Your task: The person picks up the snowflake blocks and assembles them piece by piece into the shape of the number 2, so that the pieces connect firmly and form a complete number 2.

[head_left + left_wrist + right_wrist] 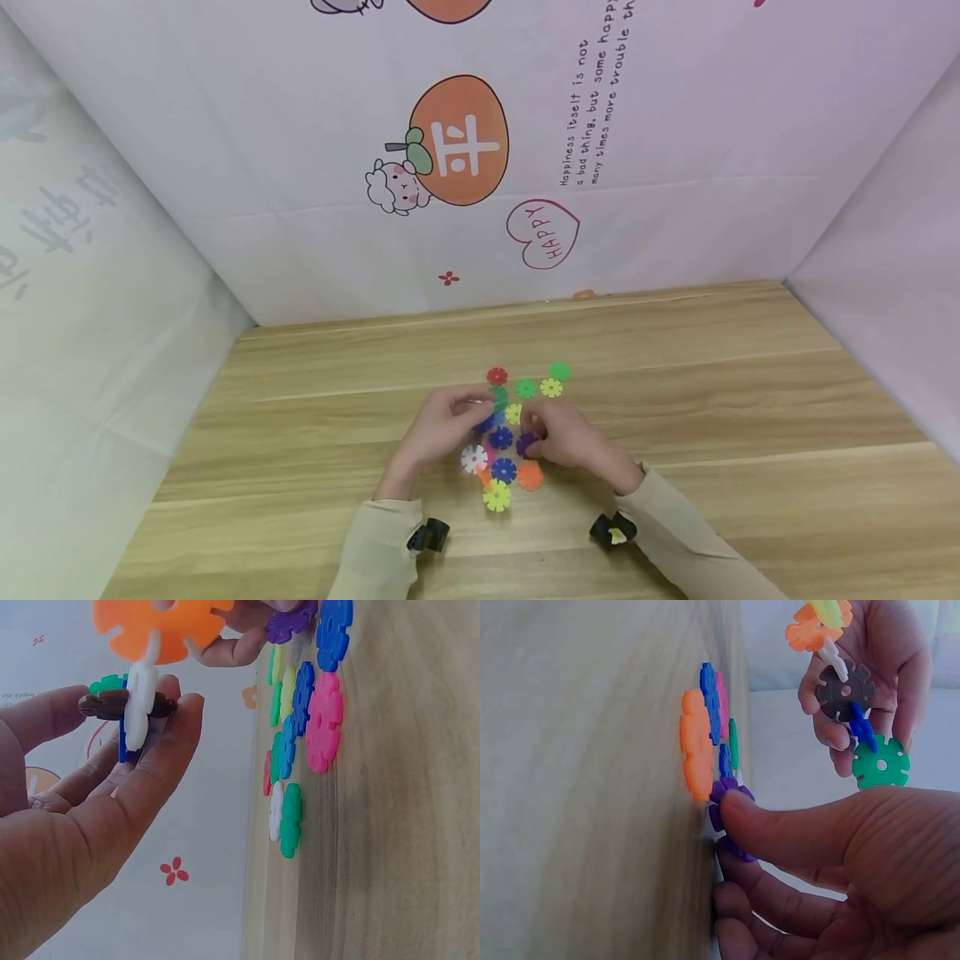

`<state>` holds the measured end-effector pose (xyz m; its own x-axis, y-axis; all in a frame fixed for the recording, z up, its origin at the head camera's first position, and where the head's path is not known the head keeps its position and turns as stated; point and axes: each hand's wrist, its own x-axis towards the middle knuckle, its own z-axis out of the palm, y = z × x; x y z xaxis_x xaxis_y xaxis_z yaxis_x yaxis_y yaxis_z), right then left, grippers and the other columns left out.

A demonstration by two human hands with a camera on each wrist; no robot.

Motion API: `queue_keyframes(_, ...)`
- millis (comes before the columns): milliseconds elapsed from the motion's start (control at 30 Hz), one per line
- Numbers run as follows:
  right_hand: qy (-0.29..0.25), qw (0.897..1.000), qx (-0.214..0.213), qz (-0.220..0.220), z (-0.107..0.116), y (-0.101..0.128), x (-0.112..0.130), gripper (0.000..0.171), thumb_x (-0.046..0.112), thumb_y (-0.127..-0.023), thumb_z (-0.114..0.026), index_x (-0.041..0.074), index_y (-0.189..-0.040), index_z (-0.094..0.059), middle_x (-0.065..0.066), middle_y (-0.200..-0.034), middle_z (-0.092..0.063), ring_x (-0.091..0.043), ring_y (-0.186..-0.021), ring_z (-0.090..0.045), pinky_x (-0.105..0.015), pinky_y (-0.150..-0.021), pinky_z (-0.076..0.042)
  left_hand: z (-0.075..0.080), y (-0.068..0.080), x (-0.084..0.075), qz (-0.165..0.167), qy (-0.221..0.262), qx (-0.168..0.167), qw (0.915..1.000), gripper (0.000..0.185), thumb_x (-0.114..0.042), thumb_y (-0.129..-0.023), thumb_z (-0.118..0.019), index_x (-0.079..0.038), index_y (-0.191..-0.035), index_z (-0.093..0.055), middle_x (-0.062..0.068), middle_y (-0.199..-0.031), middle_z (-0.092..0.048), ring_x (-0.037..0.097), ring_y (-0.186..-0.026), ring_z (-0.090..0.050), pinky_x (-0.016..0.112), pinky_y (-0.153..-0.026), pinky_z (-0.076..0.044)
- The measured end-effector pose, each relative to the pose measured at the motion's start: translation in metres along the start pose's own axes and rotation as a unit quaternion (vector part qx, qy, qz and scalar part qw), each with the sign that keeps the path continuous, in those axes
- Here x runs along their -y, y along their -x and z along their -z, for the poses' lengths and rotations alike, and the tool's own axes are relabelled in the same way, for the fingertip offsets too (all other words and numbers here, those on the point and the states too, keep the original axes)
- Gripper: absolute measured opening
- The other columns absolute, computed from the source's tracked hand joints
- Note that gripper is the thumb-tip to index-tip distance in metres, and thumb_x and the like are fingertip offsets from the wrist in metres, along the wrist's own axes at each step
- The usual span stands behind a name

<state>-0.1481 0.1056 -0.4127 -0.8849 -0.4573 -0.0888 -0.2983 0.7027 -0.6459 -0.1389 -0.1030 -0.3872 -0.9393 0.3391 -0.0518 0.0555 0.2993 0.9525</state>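
Observation:
My left hand (446, 425) holds a chain of joined plastic snowflake discs above the table. In the right wrist view the chain shows a green disc (891, 769), a blue disc (862, 729), a brown disc (832, 694), a white disc (831, 656), an orange disc (810, 631) and a yellow disc (826, 611). The fingers and thumb are around its brown and blue part. Between thumb and fingers, my right hand (566, 433) pinches a purple disc (724, 789) close to the tabletop. The purple disc is apart from the chain.
Loose discs lie on the wooden table (300, 433) around the hands: a red disc (497, 377), a pink disc (325, 722), an orange disc (530, 477), and several green, yellow and blue ones. Printed white cloth (675, 208) walls the back and sides.

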Motion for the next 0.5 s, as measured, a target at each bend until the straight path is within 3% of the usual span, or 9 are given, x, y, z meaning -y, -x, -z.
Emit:
queue_keyframes(267, -0.034, 0.999, 0.006, -0.001, 0.005, -0.002, -0.003, 0.018, -0.004, -0.080, -0.070, 0.011, -0.084, -0.060, 0.001, -0.075, -0.060, -0.013, -0.065, -0.054, -0.027, -0.055, -0.049, 0.000, 0.000, 0.000, 0.001, -0.003, 0.000, 1.0000, 0.035, -0.025, -0.095, -0.060, -0.002, -0.121, -0.063, 0.012, -0.125, -0.061, 0.028, -0.112, -0.060, 0.042, -0.093, -0.050)
queue_keyframes(500, -0.077, 0.996, -0.024, 0.041, 0.016, -0.002, -0.010, 0.016, -0.003, -0.080, -0.071, 0.008, -0.085, -0.061, -0.002, -0.078, -0.066, -0.012, -0.068, -0.061, -0.026, -0.055, -0.052, 0.000, -0.001, 0.001, 0.003, -0.006, -0.002, 1.0000, 0.034, -0.026, -0.095, -0.060, -0.003, -0.119, -0.064, 0.011, -0.125, -0.061, 0.027, -0.112, -0.060, 0.044, -0.095, -0.049)
